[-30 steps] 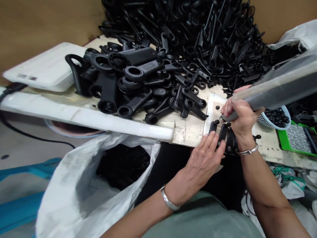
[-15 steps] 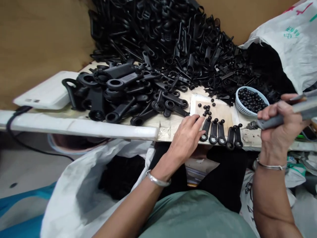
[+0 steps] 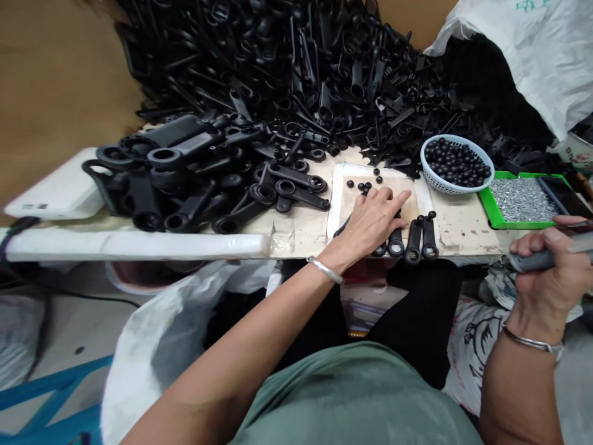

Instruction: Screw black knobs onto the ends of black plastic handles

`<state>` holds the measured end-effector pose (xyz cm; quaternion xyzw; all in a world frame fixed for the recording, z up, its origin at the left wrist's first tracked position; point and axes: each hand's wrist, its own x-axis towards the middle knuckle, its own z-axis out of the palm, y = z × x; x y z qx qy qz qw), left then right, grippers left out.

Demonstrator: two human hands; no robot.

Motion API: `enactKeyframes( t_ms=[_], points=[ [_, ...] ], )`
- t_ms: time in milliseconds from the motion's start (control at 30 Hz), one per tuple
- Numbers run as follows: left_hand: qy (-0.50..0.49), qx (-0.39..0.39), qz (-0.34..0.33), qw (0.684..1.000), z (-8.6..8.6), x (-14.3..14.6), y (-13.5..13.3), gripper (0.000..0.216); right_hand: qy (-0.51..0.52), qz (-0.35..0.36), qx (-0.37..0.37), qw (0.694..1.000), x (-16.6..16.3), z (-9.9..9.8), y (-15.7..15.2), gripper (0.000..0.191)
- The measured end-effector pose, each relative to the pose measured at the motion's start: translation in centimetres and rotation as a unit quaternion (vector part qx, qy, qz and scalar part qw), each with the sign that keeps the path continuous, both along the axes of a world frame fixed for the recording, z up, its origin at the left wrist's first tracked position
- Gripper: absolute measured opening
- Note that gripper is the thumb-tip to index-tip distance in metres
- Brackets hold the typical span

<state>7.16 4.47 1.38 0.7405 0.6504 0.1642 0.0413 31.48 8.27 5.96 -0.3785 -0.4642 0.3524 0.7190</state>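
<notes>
My left hand (image 3: 374, 217) lies palm down over a row of black crank handles, its fingers stretched out and apart. It covers part of the row; two crank handles (image 3: 430, 241) show fully to its right, each with a ball knob at its upper end. Several loose black ball knobs (image 3: 367, 186) lie at its fingertips on a pale square pad (image 3: 341, 185). At the right edge, my right hand (image 3: 546, 269) is wrapped around a grey power screwdriver (image 3: 535, 260), held clear of the handles. The screwdriver's rear end runs out of view.
A pale blue basket (image 3: 428, 175) of ball knobs stands behind the row. Right of it is a green tray (image 3: 492, 211) of small screws. Black cranks (image 3: 185, 157) are heaped left and behind. A white box (image 3: 55, 191) and a padded table edge (image 3: 139, 245) lie left.
My left hand has moved right, from beside the row to over it. The right hand has drawn right and down with the screwdriver. The view has shifted right, showing the green tray.
</notes>
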Motion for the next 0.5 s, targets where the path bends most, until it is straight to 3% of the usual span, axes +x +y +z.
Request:
enactKeyframes(
  t_ms=[267, 500],
  points=[
    [0.156, 0.038, -0.053, 0.986, -0.4, 2.4, 2.6, 0.058, 0.005, 0.017, 0.007, 1.0, -1.1, -0.5, -0.1, 0.02],
    [0.226, 0.049, -0.144, 0.962, -0.2, 2.3, 3.5, 0.043, -0.005, 0.006, 0.012, 1.0, -0.4, -1.1, -0.2, 0.02]
  ],
)
